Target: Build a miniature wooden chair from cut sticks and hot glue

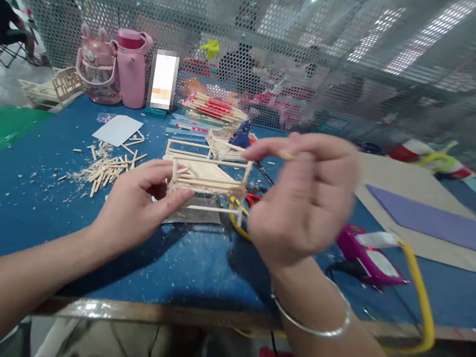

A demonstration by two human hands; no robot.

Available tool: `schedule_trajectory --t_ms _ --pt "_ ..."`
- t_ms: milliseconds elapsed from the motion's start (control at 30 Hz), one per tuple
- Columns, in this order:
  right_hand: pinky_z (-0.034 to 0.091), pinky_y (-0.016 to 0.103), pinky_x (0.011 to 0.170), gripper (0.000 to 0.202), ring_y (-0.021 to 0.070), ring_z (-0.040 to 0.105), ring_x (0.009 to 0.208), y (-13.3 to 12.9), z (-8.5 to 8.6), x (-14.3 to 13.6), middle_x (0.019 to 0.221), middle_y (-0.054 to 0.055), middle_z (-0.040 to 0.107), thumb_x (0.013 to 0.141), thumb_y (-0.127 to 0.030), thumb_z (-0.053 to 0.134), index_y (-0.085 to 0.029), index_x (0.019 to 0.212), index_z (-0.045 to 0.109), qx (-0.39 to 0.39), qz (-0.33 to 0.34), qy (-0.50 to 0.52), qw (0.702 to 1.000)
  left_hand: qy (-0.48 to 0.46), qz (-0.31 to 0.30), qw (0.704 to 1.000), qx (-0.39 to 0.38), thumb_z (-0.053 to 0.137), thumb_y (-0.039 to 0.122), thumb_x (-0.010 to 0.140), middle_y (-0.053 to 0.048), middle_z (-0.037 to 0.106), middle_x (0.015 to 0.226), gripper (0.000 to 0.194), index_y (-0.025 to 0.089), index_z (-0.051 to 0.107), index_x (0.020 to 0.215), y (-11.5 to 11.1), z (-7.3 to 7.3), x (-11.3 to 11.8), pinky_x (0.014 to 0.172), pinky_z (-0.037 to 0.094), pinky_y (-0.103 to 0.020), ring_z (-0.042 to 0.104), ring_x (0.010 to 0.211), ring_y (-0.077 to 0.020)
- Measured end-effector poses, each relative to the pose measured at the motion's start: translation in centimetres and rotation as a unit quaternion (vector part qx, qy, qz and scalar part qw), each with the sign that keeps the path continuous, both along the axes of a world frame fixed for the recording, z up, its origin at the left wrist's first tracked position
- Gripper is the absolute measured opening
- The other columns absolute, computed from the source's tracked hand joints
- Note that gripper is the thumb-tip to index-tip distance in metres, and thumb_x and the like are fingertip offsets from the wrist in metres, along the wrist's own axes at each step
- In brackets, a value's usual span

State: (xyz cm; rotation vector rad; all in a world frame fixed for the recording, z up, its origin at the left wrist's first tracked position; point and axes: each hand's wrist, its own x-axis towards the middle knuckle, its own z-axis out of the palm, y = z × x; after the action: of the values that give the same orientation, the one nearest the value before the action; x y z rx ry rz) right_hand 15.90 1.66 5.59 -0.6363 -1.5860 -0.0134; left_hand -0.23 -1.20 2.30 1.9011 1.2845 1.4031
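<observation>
My left hand (140, 194) is closed round the left end of a small model frame (208, 181) built from thin wooden sticks, thumb in front and fingers behind. The frame is held upright just over the table, its right end free. To its right and nearer the camera is my right hand (310, 194), blurred by motion. Its thumb and index finger are pinched on a short wooden stick (286, 154), mostly hidden by the fingers. Behind the frame stands another small stick model (221, 140), partly covered.
Cut sticks (110, 172) and crumbs lie left on the blue table (37, 221). A magenta glue gun (370, 262) with a yellow cord is at the right, before a purple sheet (435, 224). Pink bottles (131, 72) and bundled sticks (212, 107) stand near the perforated metal screen (267, 35).
</observation>
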Motion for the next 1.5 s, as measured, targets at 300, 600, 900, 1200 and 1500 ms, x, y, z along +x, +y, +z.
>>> schedule_trajectory --t_ms 300,600,900,1200,1500 --pt "0.037 0.026 0.058 0.027 0.0116 0.051 0.057 4.1 0.4 5.2 0.061 0.000 0.057 0.092 -0.027 0.038 -0.019 0.068 0.049 -0.265 -0.071 -0.261 0.925 -0.020 0.044 0.997 0.065 0.060 0.026 0.081 -0.008 0.064 0.118 0.020 0.020 0.069 0.098 3.5 -1.1 -1.3 0.083 0.050 -0.034 0.056 0.112 -0.0228" --pt "0.032 0.024 0.056 0.024 0.0101 0.050 0.056 2.7 -1.3 2.2 0.062 0.001 0.062 0.086 -0.021 0.049 -0.017 0.064 0.057 -0.376 0.060 -0.472 0.795 0.140 0.187 0.972 0.027 0.068 0.023 0.072 -0.023 0.047 0.134 0.049 0.011 0.056 0.118 6.4 -3.4 -2.4 0.093 0.045 -0.050 0.046 0.123 -0.0349" --pt "0.031 0.021 0.052 0.027 0.0058 0.041 0.050 2.9 -3.2 0.9 0.057 -0.005 0.051 0.085 -0.037 0.049 -0.017 0.068 0.052 -0.526 0.291 -0.160 0.783 0.166 -0.025 0.970 0.177 0.062 0.023 0.083 -0.002 0.070 0.073 0.007 0.019 0.067 0.081 1.5 -1.9 -0.3 0.066 0.047 -0.028 0.062 0.067 -0.0147" --pt "0.027 0.020 0.047 0.036 0.0052 0.034 0.044 1.7 -4.0 -1.4 0.045 -0.009 0.041 0.069 -0.050 0.065 -0.019 0.064 0.048 -0.593 0.401 0.092 0.692 0.026 0.021 0.984 0.174 0.067 0.018 0.077 -0.003 0.070 0.077 0.005 0.019 0.070 0.081 1.4 -2.1 -0.1 0.069 0.050 -0.026 0.063 0.074 -0.0143" --pt "0.026 0.027 0.052 0.021 0.0131 0.045 0.055 4.0 0.1 5.8 0.059 -0.001 0.053 0.072 -0.036 0.060 -0.021 0.065 0.048 -0.479 -0.151 -0.478 0.721 -0.147 0.006 0.988 -0.045 0.067 0.024 0.075 0.000 0.065 0.062 0.010 0.016 0.063 0.071 1.6 -2.4 0.3 0.052 0.048 -0.021 0.059 0.054 -0.0095"
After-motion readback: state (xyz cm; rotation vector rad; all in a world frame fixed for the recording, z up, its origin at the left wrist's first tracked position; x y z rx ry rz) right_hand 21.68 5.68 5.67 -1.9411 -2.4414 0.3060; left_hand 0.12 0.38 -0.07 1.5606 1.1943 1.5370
